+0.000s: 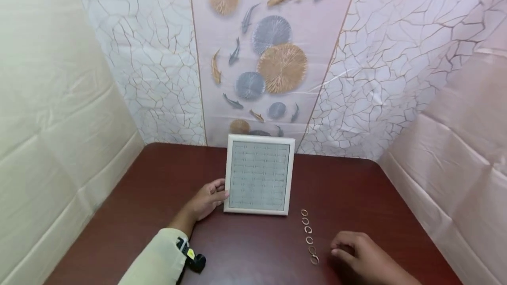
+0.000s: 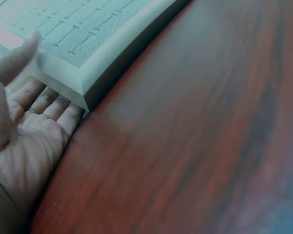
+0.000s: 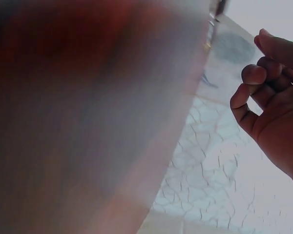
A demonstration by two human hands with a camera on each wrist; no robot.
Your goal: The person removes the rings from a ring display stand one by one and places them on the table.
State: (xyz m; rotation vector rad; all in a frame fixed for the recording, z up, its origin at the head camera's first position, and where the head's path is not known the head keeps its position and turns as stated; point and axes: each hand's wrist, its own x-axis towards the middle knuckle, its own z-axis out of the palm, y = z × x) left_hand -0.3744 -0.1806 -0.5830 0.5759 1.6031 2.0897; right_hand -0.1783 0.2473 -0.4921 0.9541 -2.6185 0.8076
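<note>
A ring display tray [image 1: 291, 175] with a pale frame and a grey-blue slotted pad stands tilted up toward the back of the table, its slots showing no rings. My left hand [image 1: 207, 199] grips its left edge near the lower corner. In the left wrist view, the thumb lies over the front of the tray's rim [image 2: 118, 46] and the other fingers go behind it, their tips hidden. Several gold-coloured rings [image 1: 308, 232] lie in a line to the tray's lower right. Just right of them, my right hand [image 1: 358, 252] hangs loosely curled with nothing in it.
The dark red-brown table [image 1: 340, 188] has rounded far corners. Behind it hangs a patterned backdrop [image 1: 253, 113] with fish and round motifs, and beige quilted cloth [image 1: 43, 153] closes in both sides. A black wrist device [image 1: 194, 259] sits on the left sleeve.
</note>
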